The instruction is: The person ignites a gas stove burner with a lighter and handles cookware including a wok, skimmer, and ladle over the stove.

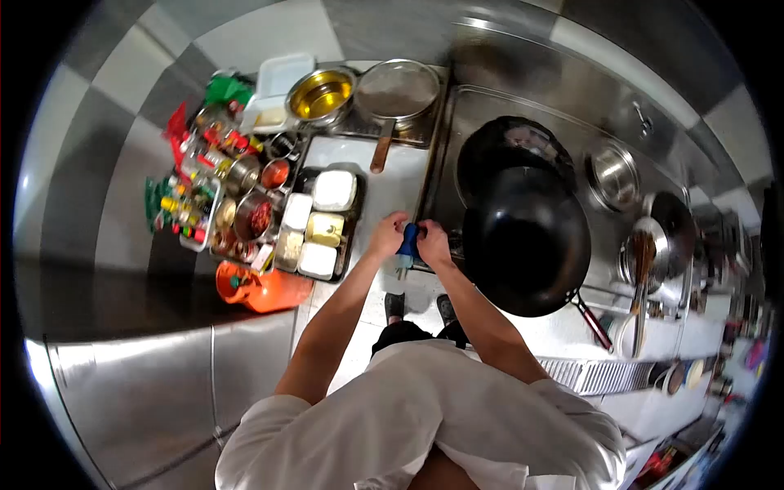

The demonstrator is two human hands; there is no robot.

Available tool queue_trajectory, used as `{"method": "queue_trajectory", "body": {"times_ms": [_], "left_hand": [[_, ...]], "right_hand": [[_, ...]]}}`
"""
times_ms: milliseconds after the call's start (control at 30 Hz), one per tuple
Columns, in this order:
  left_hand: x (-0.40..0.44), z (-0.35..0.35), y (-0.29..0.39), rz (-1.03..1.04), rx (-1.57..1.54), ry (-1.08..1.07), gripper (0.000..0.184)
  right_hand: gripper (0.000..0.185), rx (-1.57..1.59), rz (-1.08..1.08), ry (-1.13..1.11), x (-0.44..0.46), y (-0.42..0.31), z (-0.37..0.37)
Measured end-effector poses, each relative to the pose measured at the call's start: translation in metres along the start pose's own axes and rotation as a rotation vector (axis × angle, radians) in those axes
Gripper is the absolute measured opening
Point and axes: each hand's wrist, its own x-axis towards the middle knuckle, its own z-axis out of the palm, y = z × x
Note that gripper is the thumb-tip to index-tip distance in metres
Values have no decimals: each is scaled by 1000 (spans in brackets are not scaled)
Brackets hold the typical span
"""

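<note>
In the head view, a small dark-blue object [410,238] is between my two hands, over the front edge of the counter. A pale, translucent part [403,263] hangs below it; its exact kind is not clear. My left hand [389,235] is closed at its left side, fingers bent against it. Pressing from the right, my right hand [434,242] has its fingers curled on the same object. Just left of my left hand is a tray [351,233] of white seasoning tubs [335,190]. A large black wok [531,241] rests on the stove to the right of my right hand.
A strainer [398,88] with a wooden handle and a pot of yellow oil [322,96] stand at the back. Bottles and sauce bowls crowd the left, above an orange container [265,287]. The wok's handle [594,322] juts past the stove front. A steel pot [614,175] sits at right.
</note>
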Motion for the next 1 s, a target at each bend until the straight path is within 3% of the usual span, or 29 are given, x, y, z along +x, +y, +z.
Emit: {"method": "queue_trajectory", "body": {"times_ms": [167,333,400,467,667,767,833,900,967,1000], "left_hand": [[12,-8,4,-44,85,-307,26],[18,-16,-12,41,41,-420,24],[17,-16,-31,117,61,-464,20],[23,-18,-37,104,101,-544,20],[39,-72,24,98,211,-640,27],[48,-77,36,256,158,-726,28],[51,-87,76,276,149,-782,29],[56,-88,104,381,63,-973,27],[57,-93,146,392,87,-1041,23],[57,-94,163,482,109,-1069,24]], "right_hand": [[20,-29,19,46,-5,-9,-8],[24,18,-7,150,-14,2,4],[28,9,207,181,-25,8,6],[28,29,250,225,-35,28,16],[23,92,299,374,-68,-2,-1],[25,109,208,404,-74,-11,-8],[29,273,35,393,-74,-29,-17],[36,244,-28,378,-68,-68,-42],[42,191,-311,352,-63,-95,-67],[42,191,-313,362,-61,-100,-80]]}}
